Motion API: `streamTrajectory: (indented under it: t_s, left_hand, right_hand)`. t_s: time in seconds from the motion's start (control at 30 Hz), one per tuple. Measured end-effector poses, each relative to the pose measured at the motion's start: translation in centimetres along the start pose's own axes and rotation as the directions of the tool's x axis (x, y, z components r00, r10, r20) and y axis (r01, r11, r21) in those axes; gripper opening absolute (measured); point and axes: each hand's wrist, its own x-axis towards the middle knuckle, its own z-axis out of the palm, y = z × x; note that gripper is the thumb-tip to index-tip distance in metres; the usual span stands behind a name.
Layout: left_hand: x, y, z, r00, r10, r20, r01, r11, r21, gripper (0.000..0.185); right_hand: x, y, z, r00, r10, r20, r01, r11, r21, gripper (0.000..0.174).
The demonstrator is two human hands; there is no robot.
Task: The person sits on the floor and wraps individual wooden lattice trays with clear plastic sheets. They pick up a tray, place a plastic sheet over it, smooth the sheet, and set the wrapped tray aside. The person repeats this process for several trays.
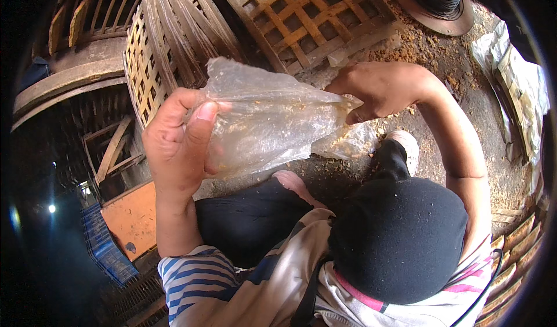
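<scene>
A clear plastic sheet or bag (274,122), crumpled and dotted with brownish crumbs, is stretched between my two hands above the floor. My left hand (180,131) pinches its left end, the thumb on top and the fingers partly behind the film. At the right end my right hand (374,90) grips the bunched edge between thumb and fingers. Below my right hand, another part of clear plastic (348,142) lies low near my foot; whether it belongs to the same piece, I cannot tell.
Woven bamboo racks (304,18) in wooden frames lean at the top, several stacked at upper left. A spool of dark cord (439,5) is at upper right. White plastic sheeting (518,75) lies at right. A blue crate (109,248) adjoins an orange panel (130,222). Crumbs cover the floor.
</scene>
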Motion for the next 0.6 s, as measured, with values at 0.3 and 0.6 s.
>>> streamTrajectory:
  t_s: [0.3, 0.6]
  left_hand:
    - [0.7, -0.9, -1.1, 0.995, 0.074, -0.071, -0.071, 0.997, 0.043, 0.013]
    - [0.0, -1.3, -4.1, 0.969, 0.236, -0.070, -0.240, 0.969, -0.056, 0.014]
  right_hand:
    - [3.0, -2.6, -0.2, 0.972, 0.179, -0.154, -0.090, 0.882, 0.462, 0.031]
    - [1.2, -3.9, -0.8, 0.937, 0.095, -0.337, 0.062, 0.903, 0.426, 0.033]
